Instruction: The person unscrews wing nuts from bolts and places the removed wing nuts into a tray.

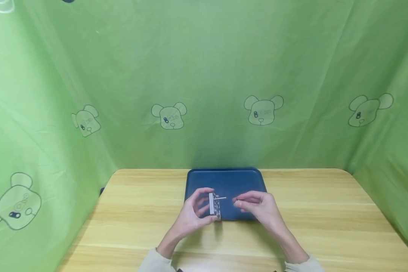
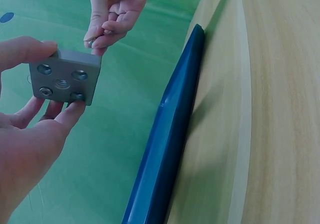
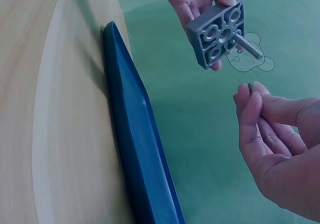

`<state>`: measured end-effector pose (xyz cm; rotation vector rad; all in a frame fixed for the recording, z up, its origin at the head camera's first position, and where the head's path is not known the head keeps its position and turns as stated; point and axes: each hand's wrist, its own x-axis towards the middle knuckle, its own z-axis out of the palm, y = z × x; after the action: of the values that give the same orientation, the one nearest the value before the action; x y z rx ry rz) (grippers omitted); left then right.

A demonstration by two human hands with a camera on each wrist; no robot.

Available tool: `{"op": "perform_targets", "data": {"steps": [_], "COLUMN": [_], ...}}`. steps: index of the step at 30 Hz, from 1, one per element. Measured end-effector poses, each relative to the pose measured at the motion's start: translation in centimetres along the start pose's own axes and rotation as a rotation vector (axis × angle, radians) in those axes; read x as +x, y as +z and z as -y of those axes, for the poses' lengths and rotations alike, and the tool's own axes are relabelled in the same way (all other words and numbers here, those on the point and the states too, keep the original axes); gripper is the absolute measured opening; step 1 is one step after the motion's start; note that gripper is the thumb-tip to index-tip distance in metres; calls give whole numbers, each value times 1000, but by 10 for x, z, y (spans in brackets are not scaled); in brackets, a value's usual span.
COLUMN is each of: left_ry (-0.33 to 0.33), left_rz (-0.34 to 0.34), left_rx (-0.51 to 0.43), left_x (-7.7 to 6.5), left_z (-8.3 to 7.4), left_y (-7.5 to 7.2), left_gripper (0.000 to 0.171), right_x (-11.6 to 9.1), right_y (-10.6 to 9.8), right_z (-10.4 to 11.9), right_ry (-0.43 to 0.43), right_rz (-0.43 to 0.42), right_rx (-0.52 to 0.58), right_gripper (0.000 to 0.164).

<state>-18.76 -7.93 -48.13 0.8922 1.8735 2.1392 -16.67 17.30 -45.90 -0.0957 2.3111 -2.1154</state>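
Observation:
My left hand (image 1: 190,219) grips a square grey metal block (image 1: 211,204) by its edges, thumb on one side and fingers on the other. The left wrist view shows the block's flat face (image 2: 62,77), with a threaded centre hole and corner holes; a bolt head (image 2: 45,91) fills one corner. From the ribbed face, in the right wrist view, the threaded bolt shank (image 3: 250,47) sticks out toward my right hand (image 1: 260,207). Between thumb and fingertips, that hand pinches a small metal piece (image 2: 91,43), mostly hidden by the fingers. The right fingertips are a short gap from the bolt's end.
A blue tray (image 1: 224,177) lies at the back middle of the wooden table (image 1: 139,211), below and behind both hands. Green cloth (image 1: 210,68) with bear-head drawings hangs behind the table and at both sides.

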Motion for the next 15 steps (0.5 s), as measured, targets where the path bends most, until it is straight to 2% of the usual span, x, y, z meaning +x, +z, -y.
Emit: {"op": "perform_targets", "data": {"steps": [5, 11, 15], "left_ry": [-13, -47, -79], "left_rz": [21, 54, 54], "left_rx": [-5, -58, -53], "left_x": [0, -5, -10], "left_z": [2, 8, 13], "left_y": [2, 5, 7], "left_gripper": [70, 70, 71], "right_x": [2, 4, 8], "right_y": [-4, -6, -8], "right_z": [-3, -8, -13], "right_ry": [-18, -51, -43], "right_rz": [-23, -5, -6], "right_rx": [2, 26, 30], "right_gripper": [20, 23, 26]}}
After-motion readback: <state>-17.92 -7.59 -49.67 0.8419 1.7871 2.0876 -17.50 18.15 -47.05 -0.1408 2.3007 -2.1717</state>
